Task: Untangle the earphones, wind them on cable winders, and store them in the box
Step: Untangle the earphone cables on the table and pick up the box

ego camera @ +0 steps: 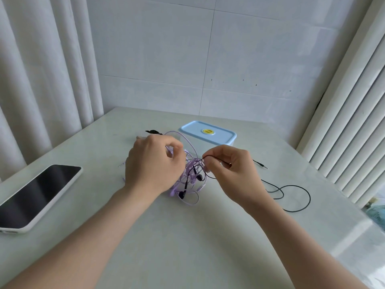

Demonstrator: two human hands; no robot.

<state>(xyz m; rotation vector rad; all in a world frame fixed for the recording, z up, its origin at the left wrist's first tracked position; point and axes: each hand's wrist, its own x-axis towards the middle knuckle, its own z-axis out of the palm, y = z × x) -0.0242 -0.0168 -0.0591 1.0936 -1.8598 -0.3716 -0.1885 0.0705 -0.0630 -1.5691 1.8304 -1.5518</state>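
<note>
We record the left hand (154,165) gripping the purple earphones (173,192) and the right hand (231,170) pinching the black earphone cable (295,185). Both are tangled on the bench (187,236), just before the lidded box (208,133). A phone (35,197) lies far left.

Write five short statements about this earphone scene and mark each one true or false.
1. The right hand pinches the black cable. True.
2. The box stands open. False: its blue lid is on.
3. The phone lies on the person's left, screen dark. True.
4. The purple earphones are wound on a winder. False: they lie tangled with the black cable, gripped by the left hand.
5. The black cable's plug lies on the table, right of the right hand. True.
</note>
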